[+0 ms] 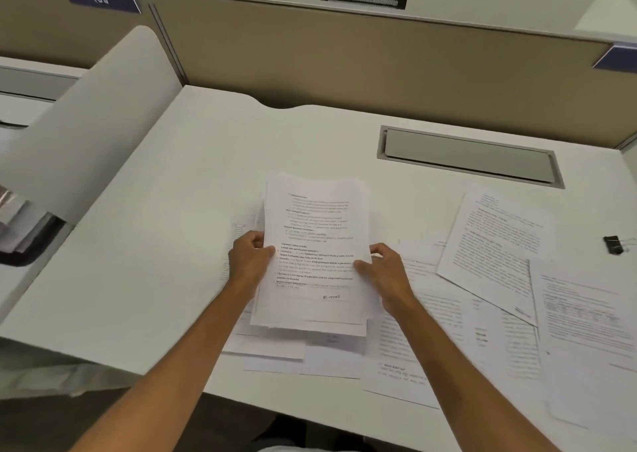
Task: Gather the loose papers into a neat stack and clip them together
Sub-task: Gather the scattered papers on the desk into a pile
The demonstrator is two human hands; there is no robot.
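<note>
A thick stack of white printed paper sheets [315,244] is held above the middle of the white laminate worktop [165,231], clamped between the two hands. The left hand [249,257] is closed on the stack's left edge, with the thumb on the top sheet, and the right hand [382,267] is closed on the right edge, its thumb likewise pressed on the printed face. The stack's edges are uneven, with lower sheets seen stepped out below the bottom edge. The handwritten-looking word "E-mail" can be read near the foot of the top sheet.

More loose white printed sheets [496,244] are spread flat on the worktop to the right of the stack, overlapped at differing angles, and a few more are seen beneath the held stack. A small black binder clip [614,244] is seen on the worktop well to the right, beyond the loose sheets. A grey rectangular cable hatch [468,156] is set into the worktop behind the papers, and a beige fabric partition panel [362,58] is seen along the far edge.
</note>
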